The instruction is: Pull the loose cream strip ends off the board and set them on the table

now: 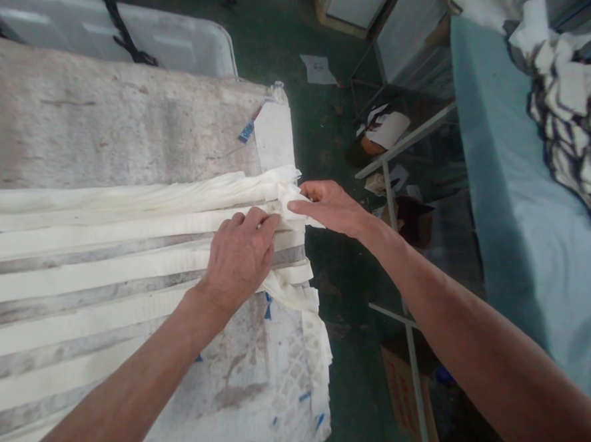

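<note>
Several long white fabric strips (pixel 98 255) lie side by side across a worn grey padded table (pixel 106 123), their ends reaching its right edge. My left hand (pixel 241 254) presses down on the strips near those ends, fingers bent over the cloth. My right hand (pixel 326 206) reaches in from the right and pinches the bunched end of the top strips (pixel 285 184) at the table's edge.
A white plastic tub (pixel 186 41) stands behind the table. To the right are a light blue surface (pixel 516 214) with a heap of black-and-white cloth pieces (pixel 577 111), a metal frame (pixel 402 187), cardboard, and scraps of paper on the dark green floor (pixel 281 40).
</note>
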